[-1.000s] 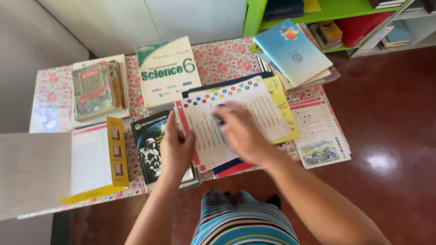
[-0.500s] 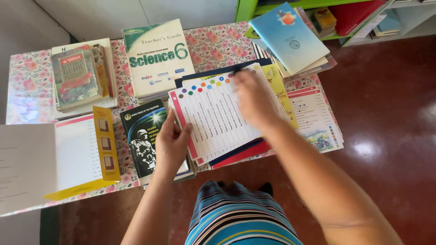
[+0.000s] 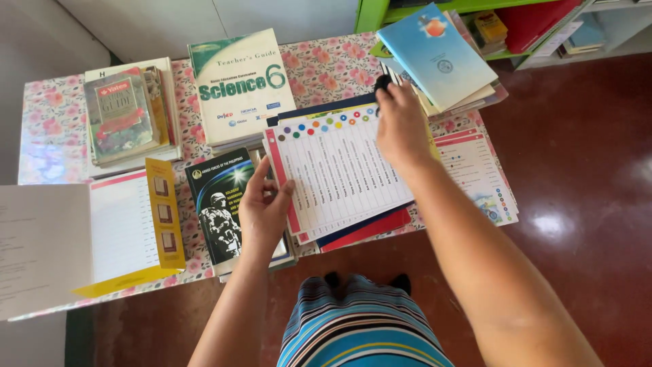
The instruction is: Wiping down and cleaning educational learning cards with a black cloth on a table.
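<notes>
**Two hands on a striped chart at a table of books**

At the far left a white sheet (image 3: 41, 251) runs off the frame edge, so its full size cannot be told. Next to it lies a yellow-edged folder (image 3: 136, 228), its lower corner hanging past the table (image 3: 47, 129), which has a floral cover. Behind them sits a book stack (image 3: 125, 115); only the top cover shows, the books under it are mostly hidden.

The dark book (image 3: 221, 204) lies near the front edge, its right part covered by the left hand (image 3: 263, 207). That hand is partly curled, fingers pinching the chart's left edge, thumb on top.

The chart (image 3: 336, 170), white with a row of coloured dots and a red border, lies tilted in the middle of the table, over dark blue and red sheets of which only strips show. Behind it is a green-and-white textbook (image 3: 238, 85).

The right hand (image 3: 402, 126) rests on the chart's upper right corner, fingers bent around a small black object (image 3: 382, 85), too hidden to make out. Just beyond, a blue booklet (image 3: 435, 54) tops a pile. A printed sheet (image 3: 479, 177) is partly hidden under the forearm.
</notes>
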